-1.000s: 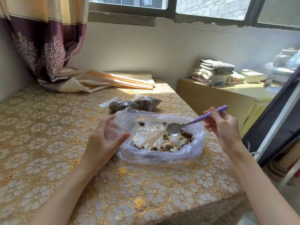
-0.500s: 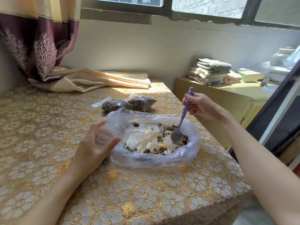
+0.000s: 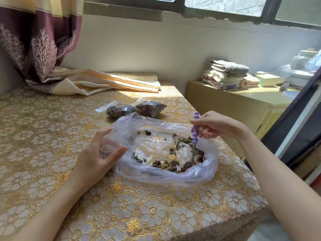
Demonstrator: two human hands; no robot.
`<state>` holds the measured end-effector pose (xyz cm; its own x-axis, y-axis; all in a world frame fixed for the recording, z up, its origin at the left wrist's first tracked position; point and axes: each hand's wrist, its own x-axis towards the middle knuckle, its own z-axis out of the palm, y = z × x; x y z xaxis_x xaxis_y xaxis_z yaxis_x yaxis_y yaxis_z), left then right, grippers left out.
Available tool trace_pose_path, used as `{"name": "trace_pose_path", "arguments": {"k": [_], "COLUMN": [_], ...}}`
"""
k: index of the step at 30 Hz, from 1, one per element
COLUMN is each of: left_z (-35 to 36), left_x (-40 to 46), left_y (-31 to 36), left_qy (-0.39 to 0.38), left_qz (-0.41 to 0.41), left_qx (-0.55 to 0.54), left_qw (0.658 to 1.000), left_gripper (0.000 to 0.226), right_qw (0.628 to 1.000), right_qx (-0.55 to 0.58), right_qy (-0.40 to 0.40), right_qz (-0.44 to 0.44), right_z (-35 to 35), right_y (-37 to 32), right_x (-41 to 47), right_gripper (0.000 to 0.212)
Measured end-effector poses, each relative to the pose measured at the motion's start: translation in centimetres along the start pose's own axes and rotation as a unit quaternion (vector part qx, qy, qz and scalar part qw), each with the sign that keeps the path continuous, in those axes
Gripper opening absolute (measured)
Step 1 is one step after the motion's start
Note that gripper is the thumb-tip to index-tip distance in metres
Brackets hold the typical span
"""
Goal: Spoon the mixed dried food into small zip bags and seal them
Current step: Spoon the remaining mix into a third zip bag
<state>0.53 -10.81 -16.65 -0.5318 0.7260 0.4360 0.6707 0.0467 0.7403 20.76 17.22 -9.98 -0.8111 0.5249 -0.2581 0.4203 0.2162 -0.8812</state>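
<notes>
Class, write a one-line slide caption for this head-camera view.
Right hand digs a purple-handled spoon into dried food while left hand steadies the plastic bag.

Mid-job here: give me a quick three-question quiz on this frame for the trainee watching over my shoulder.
1. True or false: the spoon stands steeply, bowl down among the dried food.
2. Which hand grips the spoon's purple handle?
A. left hand
B. right hand
C. neither
3. How many filled zip bags lie behind the big clear bag?

Key: 1 true. 2 B; the left hand holds the big bag's rim, something small and clear in its fingers, too thin to identify. 3 two, side by side on the gold floral tablecloth.
</notes>
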Motion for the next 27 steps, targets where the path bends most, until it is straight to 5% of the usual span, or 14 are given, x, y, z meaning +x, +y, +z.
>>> {"name": "trace_pose_path", "arguments": {"k": [7,13,22,27], "left_z": [0.0,0.3,0.2,0.1], "left_x": [-0.1,-0.2,0.0,0.0], "left_y": [0.5,1.0,1.3,1.2], "left_qy": [-0.004,0.019,0.017,0.012], "left_qz": [-0.002,0.02,-0.003,-0.007], "left_qx": [-0.023,-0.001,-0.034,-0.06], "left_qw": [1.0,1.0,0.999,0.998], "left_gripper": [0.091,0.062,0.083,0.075], "right_qw": [0.997,0.991,0.974,0.969], "right_qx": [0.052,0.108,0.188,0.189], "right_qy": [0.02,0.061,0.111,0.108], "right_qz": [0.049,0.047,-0.061,-0.118], "right_z": [0.3,0.3,3.1,6.2], "right_y": [-0.3,-0.2,-5.0,-8.8], "right_x": [0.1,1.0,2.5,2.2], "right_gripper": [0.031,0.033,0.036,0.035]}}
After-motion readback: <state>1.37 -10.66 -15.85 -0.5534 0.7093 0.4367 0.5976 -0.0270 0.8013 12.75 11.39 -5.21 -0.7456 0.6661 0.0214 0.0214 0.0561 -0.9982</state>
